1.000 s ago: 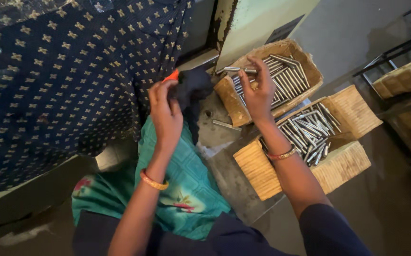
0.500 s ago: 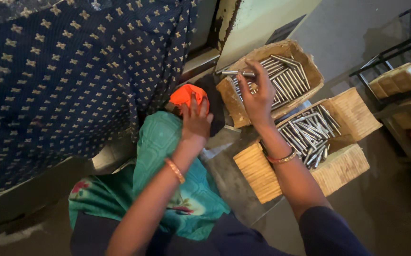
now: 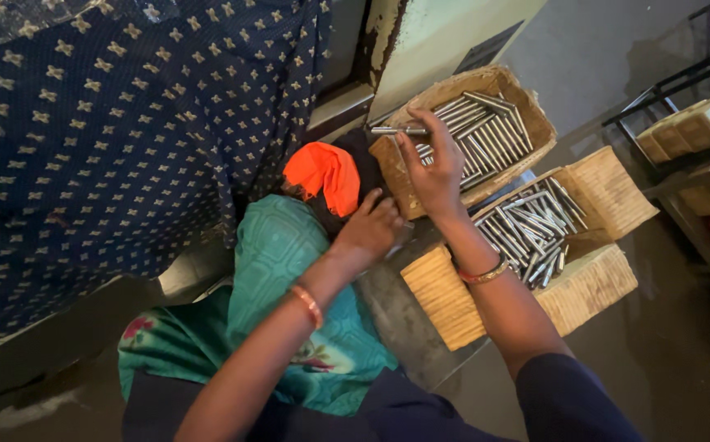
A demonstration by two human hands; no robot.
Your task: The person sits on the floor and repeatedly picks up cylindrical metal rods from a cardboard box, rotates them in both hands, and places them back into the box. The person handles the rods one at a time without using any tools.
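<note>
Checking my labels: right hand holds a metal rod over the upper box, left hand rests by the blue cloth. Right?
One slip: the cloth by the left hand is orange, not blue, as the head view shows. The right hand does hold a metal rod over the upper box.

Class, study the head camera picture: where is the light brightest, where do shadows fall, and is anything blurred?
Head view: brightest on the metal rods, which glint, and the pale wall; deep shadow lower left on the floor; right hand and left hand fairly sharp; edges lean from wide-angle distortion.
</note>
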